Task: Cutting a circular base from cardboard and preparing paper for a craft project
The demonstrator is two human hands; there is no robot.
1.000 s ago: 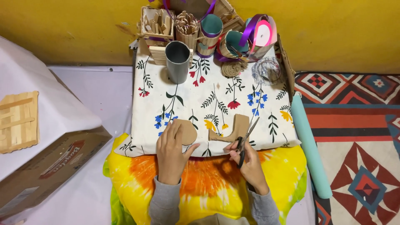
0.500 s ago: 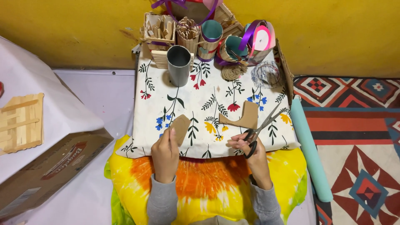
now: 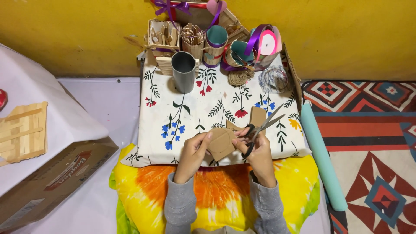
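My left hand [image 3: 193,150] pinches a rounded piece of brown cardboard [image 3: 221,143] by its left edge, just above the near edge of the floral-cloth work surface [image 3: 182,121]. My right hand [image 3: 258,147] grips black-handled scissors [image 3: 260,129], blades open and pointing up to the right, right beside the cardboard piece. A leftover cardboard scrap [image 3: 256,117] lies on the cloth behind the scissors. Both grey sleeves show at the bottom, over an orange and yellow tie-dye cloth [image 3: 216,186].
A grey metal cup [image 3: 183,71] stands at the cloth's far side, with stick-built holders [image 3: 163,37], ribbon rolls [image 3: 265,43], a twine ball [image 3: 240,77] and a wire coil [image 3: 274,79]. A teal roll [image 3: 323,160] lies right; a cardboard box [image 3: 47,182] and stick panel [image 3: 22,132] left.
Both hands came together and lifted slightly. The left hand turned the cardboard piece up toward the scissors, and the scissors moved in from the right next to it.
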